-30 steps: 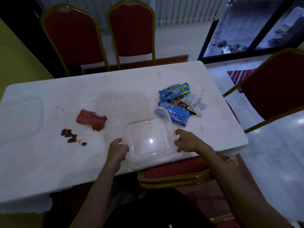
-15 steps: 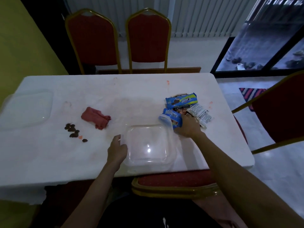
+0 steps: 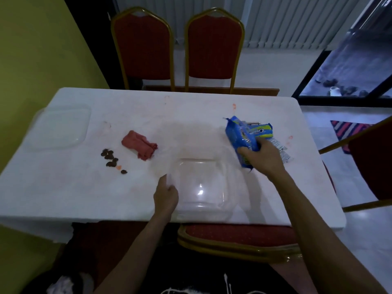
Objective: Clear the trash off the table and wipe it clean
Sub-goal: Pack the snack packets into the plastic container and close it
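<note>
Right of clear container (image 3: 201, 187): right hand (image 3: 263, 158) has left its rim, now grips blue wrapper (image 3: 239, 136), lifted from the pile (image 3: 279, 148). Left hand (image 3: 166, 194) seemingly pinches the container's left edge. Trash-loading begins.

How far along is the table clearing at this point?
Done: nothing yet; the clear container is empty. In hand: the right hand grips a blue wrapper, the left hand holds the container's rim. Left: more wrappers, dark crumbs, orange stains; the red cloth lies untouched.
</note>
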The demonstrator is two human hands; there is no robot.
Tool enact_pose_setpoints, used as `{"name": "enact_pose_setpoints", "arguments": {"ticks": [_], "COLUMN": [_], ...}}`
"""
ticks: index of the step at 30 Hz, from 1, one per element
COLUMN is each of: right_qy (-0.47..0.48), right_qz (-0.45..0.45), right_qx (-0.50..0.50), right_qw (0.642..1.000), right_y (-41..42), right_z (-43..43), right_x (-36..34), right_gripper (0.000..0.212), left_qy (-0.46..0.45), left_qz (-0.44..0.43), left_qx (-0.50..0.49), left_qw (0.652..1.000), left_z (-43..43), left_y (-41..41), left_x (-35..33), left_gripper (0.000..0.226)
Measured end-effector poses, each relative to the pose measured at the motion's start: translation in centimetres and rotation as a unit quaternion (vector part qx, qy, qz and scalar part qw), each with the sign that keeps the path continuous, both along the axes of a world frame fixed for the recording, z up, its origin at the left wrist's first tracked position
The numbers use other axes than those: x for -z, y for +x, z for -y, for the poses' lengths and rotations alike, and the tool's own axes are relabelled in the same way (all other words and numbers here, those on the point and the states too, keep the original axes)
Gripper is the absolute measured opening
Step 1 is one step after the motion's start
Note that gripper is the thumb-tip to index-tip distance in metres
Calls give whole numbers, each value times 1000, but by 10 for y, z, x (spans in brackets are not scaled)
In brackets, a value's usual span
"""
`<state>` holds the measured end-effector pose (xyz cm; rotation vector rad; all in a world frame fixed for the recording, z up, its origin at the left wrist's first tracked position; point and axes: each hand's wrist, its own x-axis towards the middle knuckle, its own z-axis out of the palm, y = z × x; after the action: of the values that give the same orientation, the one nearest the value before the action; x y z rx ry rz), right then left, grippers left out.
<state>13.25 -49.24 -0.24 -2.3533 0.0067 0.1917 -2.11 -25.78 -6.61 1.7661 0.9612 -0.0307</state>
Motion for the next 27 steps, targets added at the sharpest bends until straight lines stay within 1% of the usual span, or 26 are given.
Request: {"name": "enact_pose_setpoints", "arguments": {"ticks": [2,3,5,7,10,12,13,16,19,22,25,27], "right_qy": [-39,-73,-116,-141,-198,-222,-214,-136,-91,-94,-84,-101], "right_qz": [-24,-42,-88,-120,-108,-91,-94,-138,-165,-172,-190,-183], "right_qx": [-113,-180,-285,-335,-365,-378,-383,-398,-356,-323,-347,-360], "right_qw": [993,980,948,924,903,894,894,897,915,926,914,909], "right_y": [-19,-29,-46,-56,-62,-65,-66,-66,-63,-62,-65,-66], "right_z": [-22,-35,-59,-74,-79,-80,-80,-82,-80,-85,-111,-127], "right_x": [-17,-17,-3,17,39,48,52,53,47,43,45,47], "right_gripper": [28,30,36,44,60,65,67,63,56,50,51,54], "left_qy": [-51,-63,-76,-88,-88,-70,-59,3,21,28,49,55], "left_qz": [16,24,46,71,67,46,40,28,14,2,1,2], "left_qx": [-45,-61,-82,-100,-93,-67,-52,-1,31,43,60,67], "left_qw": [998,996,993,989,989,994,996,1000,999,999,997,996], "left_z": [-2,-4,-6,-8,-8,-8,-7,-5,-5,-6,-8,-10], "left_y": [4,6,9,9,4,0,-2,-6,-5,-2,0,0], "left_x": [-2,-3,-6,-8,-4,0,1,2,6,6,10,9], "left_gripper": [47,47,36,20,22,31,34,40,48,45,41,37]}}
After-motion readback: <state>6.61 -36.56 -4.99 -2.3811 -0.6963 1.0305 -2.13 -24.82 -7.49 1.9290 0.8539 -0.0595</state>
